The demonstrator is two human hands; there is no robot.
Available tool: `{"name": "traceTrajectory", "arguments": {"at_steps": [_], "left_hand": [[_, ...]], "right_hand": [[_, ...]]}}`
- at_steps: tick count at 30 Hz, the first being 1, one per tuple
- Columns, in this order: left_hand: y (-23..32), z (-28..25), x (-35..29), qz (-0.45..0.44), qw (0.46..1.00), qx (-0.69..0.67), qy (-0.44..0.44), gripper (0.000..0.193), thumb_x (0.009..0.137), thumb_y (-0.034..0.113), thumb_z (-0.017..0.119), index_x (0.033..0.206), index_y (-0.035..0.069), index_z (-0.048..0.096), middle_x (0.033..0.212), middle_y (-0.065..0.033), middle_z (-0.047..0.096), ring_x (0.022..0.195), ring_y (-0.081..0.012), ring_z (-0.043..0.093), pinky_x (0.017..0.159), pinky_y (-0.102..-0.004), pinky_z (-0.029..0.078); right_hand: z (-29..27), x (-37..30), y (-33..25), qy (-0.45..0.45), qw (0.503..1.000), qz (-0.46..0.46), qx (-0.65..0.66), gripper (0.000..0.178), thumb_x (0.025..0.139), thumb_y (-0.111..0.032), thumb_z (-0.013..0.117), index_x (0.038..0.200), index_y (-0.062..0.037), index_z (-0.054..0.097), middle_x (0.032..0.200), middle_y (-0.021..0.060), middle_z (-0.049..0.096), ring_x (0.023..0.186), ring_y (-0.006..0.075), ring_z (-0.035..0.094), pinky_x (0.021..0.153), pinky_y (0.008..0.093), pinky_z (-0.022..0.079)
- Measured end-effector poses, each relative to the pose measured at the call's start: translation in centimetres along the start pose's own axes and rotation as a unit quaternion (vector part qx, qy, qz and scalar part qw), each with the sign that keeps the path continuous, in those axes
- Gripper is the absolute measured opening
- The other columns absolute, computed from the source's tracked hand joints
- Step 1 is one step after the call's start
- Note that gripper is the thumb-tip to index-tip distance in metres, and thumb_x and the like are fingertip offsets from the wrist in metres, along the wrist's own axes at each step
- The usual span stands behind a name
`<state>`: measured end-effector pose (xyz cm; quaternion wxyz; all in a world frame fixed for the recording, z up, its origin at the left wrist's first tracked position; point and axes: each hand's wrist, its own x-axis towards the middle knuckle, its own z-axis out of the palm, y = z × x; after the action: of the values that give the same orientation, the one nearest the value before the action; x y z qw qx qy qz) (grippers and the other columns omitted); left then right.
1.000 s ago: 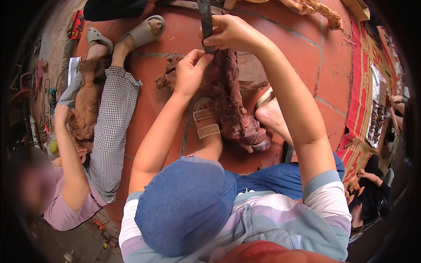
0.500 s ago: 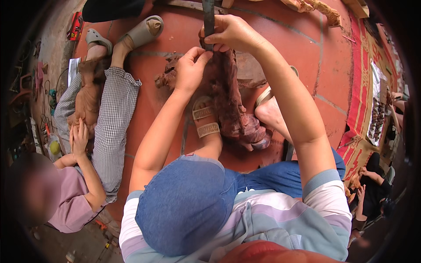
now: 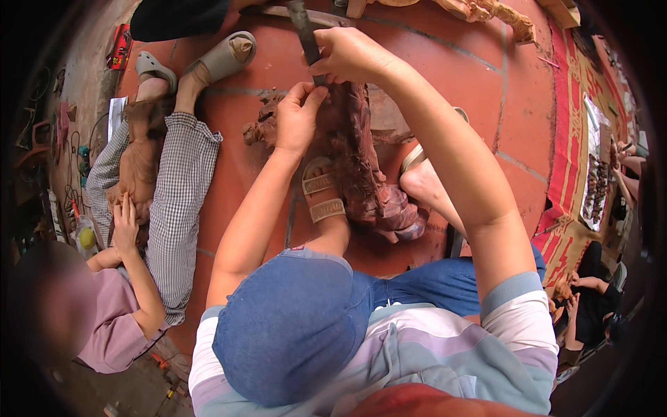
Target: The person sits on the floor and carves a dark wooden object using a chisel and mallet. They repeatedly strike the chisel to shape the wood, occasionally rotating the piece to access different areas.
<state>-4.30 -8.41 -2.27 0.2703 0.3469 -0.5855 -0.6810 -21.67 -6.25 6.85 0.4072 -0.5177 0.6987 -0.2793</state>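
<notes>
One bar point(image 3: 303, 31), right hand point(image 3: 354, 55) fingers closed around it, hiding part, left hand point(image 3: 296, 124) fingers pinched at lower tip, hold unclear, wood point(image 3: 361, 142) below on floor point(image 3: 472, 97), sandal point(image 3: 323, 183) beside wood

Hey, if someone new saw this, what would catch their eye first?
Probably the big blue denim knee, low and near the middle. Beyond it, right of a sandalled foot, is a rough, dark reddish carved piece. At top centre, the right hand holds a dark flat tool, its lower end at the left hand.
</notes>
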Motion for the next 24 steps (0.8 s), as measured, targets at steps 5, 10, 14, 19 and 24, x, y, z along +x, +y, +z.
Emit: {"name": "traceTrajectory", "arguments": {"at_steps": [5, 10, 14, 19, 24], "left_hand": [[0.5, 0.1, -0.8, -0.020, 0.999, -0.043, -0.006, 0.011, 0.097, 0.013, 0.061, 0.099, 0.002, 0.064, 0.091, -0.0020, 0.067, 0.083, -0.0083, 0.059, 0.078, -0.0244, 0.048], [0.4, 0.2, -0.4, -0.044, 0.997, -0.065, 0.005, 0.012, 0.097, 0.011, 0.059, 0.101, 0.001, 0.064, 0.095, -0.0033, 0.066, 0.087, -0.0100, 0.060, 0.078, -0.0256, 0.050], [0.3, -0.1, -1.6, -0.038, 0.996, -0.085, 0.004, 0.015, 0.098, 0.015, 0.061, 0.104, 0.002, 0.064, 0.097, -0.0034, 0.066, 0.091, -0.0117, 0.062, 0.082, -0.0262, 0.051], [0.4, -0.2, -1.4, -0.037, 0.999, -0.037, -0.004, 0.015, 0.099, 0.015, 0.059, 0.103, 0.001, 0.064, 0.098, -0.0034, 0.065, 0.091, -0.0116, 0.063, 0.082, -0.0263, 0.051], [1.3, 0.1, -0.7, -0.090, 0.994, -0.058, 0.014, 0.017, 0.100, 0.016, 0.058, 0.105, 0.001, 0.064, 0.097, -0.0038, 0.065, 0.090, -0.0113, 0.063, 0.082, -0.0265, 0.051]], "right_hand": [[-0.5, 0.6, -0.7, -0.070, 0.997, 0.000, 0.009, 0.030, 0.081, -0.015, 0.072, 0.109, -0.0064, 0.065, 0.086, 0.0065, 0.071, 0.068, 0.0121, 0.068, 0.062, 0.0268, 0.058], [-0.4, 1.8, -1.4, -0.093, 0.994, 0.019, -0.052, 0.031, 0.081, -0.013, 0.071, 0.109, -0.0047, 0.064, 0.085, 0.0070, 0.071, 0.068, 0.0129, 0.069, 0.062, 0.0274, 0.058], [0.1, 1.5, -1.8, -0.104, 0.992, -0.012, -0.069, 0.034, 0.080, -0.013, 0.071, 0.112, -0.0038, 0.064, 0.084, 0.0074, 0.070, 0.067, 0.0135, 0.069, 0.062, 0.0282, 0.058], [0.1, 2.1, -1.8, -0.112, 0.990, 0.056, -0.069, 0.038, 0.080, -0.011, 0.070, 0.117, -0.0044, 0.063, 0.084, 0.0082, 0.070, 0.067, 0.0139, 0.069, 0.060, 0.0285, 0.058], [0.3, 2.1, -2.3, -0.076, 0.993, 0.061, -0.065, 0.038, 0.081, -0.011, 0.069, 0.119, -0.0065, 0.063, 0.084, 0.0076, 0.070, 0.066, 0.0142, 0.069, 0.061, 0.0282, 0.058]]}}
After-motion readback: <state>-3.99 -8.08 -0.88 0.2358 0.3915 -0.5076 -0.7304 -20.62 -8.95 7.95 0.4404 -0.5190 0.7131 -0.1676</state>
